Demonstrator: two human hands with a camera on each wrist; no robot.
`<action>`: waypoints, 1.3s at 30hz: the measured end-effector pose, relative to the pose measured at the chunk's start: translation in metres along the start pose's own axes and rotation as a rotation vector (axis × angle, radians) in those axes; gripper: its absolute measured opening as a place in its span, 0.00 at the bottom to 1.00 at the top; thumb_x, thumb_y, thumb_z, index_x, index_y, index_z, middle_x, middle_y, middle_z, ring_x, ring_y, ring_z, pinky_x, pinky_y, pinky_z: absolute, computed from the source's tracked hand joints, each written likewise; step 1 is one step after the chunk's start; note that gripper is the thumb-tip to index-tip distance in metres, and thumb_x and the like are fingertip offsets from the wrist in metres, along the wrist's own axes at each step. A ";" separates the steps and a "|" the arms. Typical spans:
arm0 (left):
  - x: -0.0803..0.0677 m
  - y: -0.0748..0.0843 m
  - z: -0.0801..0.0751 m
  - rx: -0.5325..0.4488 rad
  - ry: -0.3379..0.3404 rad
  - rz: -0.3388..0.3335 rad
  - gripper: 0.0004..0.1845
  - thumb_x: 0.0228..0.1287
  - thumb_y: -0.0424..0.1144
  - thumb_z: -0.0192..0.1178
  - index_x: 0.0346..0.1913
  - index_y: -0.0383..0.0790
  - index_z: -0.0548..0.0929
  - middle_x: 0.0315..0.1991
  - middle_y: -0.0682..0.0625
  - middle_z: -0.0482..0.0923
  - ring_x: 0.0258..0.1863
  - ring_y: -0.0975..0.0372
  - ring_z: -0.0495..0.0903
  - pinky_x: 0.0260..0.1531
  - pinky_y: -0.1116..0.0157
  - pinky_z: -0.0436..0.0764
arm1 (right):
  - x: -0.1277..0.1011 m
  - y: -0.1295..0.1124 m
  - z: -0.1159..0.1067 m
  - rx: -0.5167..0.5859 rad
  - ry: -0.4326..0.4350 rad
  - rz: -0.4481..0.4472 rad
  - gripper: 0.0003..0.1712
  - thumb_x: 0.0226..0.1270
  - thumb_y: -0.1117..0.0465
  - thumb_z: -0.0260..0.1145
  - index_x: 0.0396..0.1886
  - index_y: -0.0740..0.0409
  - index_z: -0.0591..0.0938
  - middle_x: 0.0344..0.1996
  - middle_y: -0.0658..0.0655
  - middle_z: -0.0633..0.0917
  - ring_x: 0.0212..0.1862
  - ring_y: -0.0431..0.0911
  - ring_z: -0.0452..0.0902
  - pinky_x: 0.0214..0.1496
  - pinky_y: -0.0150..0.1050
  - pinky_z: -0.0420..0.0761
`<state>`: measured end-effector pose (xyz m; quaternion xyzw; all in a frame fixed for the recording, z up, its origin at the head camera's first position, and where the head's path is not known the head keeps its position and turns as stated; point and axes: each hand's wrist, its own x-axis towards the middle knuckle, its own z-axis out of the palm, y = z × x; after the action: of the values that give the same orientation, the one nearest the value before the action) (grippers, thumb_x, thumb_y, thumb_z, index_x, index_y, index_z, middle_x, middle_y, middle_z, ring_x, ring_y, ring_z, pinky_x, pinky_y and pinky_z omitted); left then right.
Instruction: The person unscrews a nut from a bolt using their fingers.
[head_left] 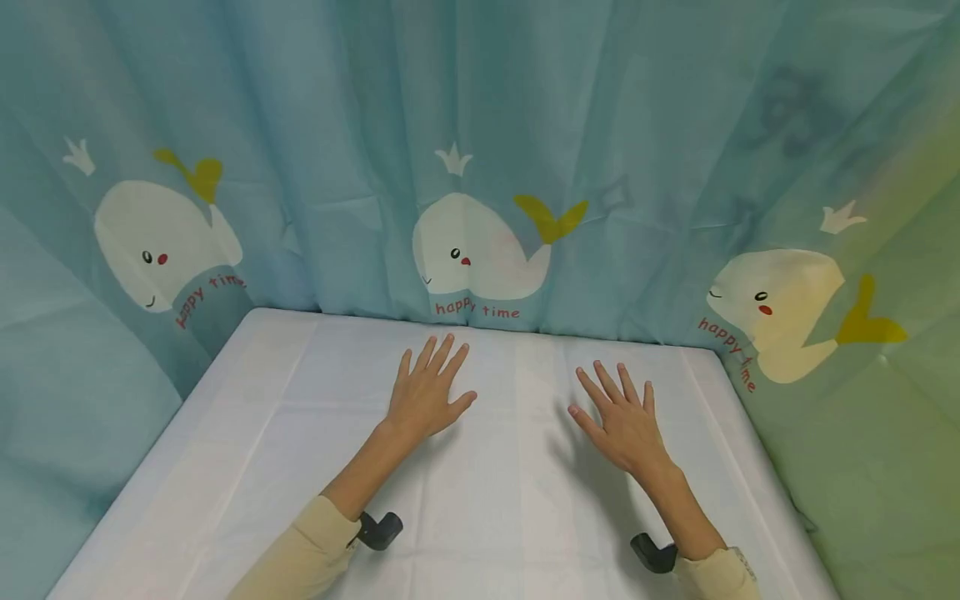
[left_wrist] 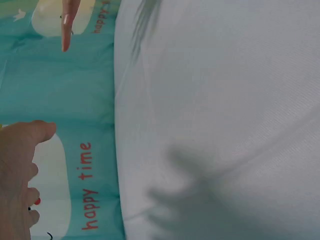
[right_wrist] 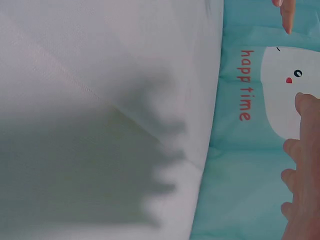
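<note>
Just flat hands [head_left: 423, 400] above tablecloth [head_left: 247, 433]

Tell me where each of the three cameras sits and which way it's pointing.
Head: worn on the head, looking forward and down at the white table and whale curtain; left hand, right hand and both sleeves show.
Left wrist: looks past the left hand's fingers along the table toward the curtain.
Right wrist: the same past the right hand's fingers.
All views share the curtain's "happy time" print.
</note>
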<state>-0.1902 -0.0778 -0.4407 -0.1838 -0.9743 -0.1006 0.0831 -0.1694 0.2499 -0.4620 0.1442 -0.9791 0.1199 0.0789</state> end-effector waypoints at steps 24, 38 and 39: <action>-0.063 -0.081 0.026 -0.561 0.041 -0.217 0.31 0.62 0.30 0.68 0.66 0.27 0.70 0.56 0.30 0.76 0.56 0.42 0.77 0.56 0.47 0.78 | 0.014 -0.037 0.028 0.583 -0.049 -0.116 0.24 0.61 0.70 0.73 0.58 0.62 0.81 0.55 0.58 0.82 0.56 0.56 0.78 0.55 0.53 0.80; -0.068 -0.092 0.039 -0.693 0.131 -0.250 0.18 0.64 0.28 0.66 0.55 0.24 0.78 0.47 0.33 0.81 0.47 0.44 0.83 0.48 0.52 0.83 | 0.043 -0.074 0.062 0.808 -0.132 -0.098 0.16 0.65 0.68 0.70 0.52 0.67 0.83 0.49 0.62 0.85 0.53 0.54 0.80 0.56 0.45 0.81; -0.068 -0.092 0.040 -0.700 0.133 -0.256 0.18 0.64 0.28 0.66 0.54 0.24 0.79 0.47 0.33 0.81 0.47 0.44 0.83 0.49 0.52 0.83 | 0.045 -0.077 0.063 0.816 -0.138 -0.092 0.16 0.65 0.68 0.70 0.52 0.67 0.83 0.49 0.62 0.85 0.53 0.54 0.80 0.56 0.45 0.81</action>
<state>-0.1675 -0.1764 -0.5077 -0.0711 -0.8886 -0.4485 0.0650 -0.1968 0.1503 -0.4980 0.2149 -0.8467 0.4845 -0.0455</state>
